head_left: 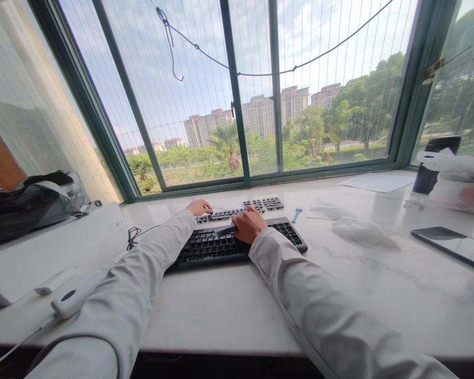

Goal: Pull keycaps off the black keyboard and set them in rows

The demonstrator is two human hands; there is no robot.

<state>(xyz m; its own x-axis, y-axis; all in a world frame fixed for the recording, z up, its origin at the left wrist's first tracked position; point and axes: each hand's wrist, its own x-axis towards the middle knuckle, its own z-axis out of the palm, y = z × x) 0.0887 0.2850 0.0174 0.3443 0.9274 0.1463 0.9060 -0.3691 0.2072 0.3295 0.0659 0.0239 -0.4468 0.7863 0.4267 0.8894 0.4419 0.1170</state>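
Note:
On the white tabletop lies a black keyboard [209,246] with many of its keycaps off, so the switch sockets show. My right hand [249,225] is closed around a slim black brush [226,230], whose tip rests over the upper middle of the keyboard. Behind the keyboard, loose dark keycaps [225,214] lie in rows, with another group of keycaps [274,203] to the right. My left hand [198,207] reaches to the left end of these rows, fingers extended and apart; its fingertips are small and partly hidden.
A small blue tool [297,215] lies right of the keyboard, near crumpled clear plastic [361,231]. Farther right are a dark tablet or phone [454,243] and a bagged container [458,189]. A white box [63,247] and a white handheld device [73,296] stand left.

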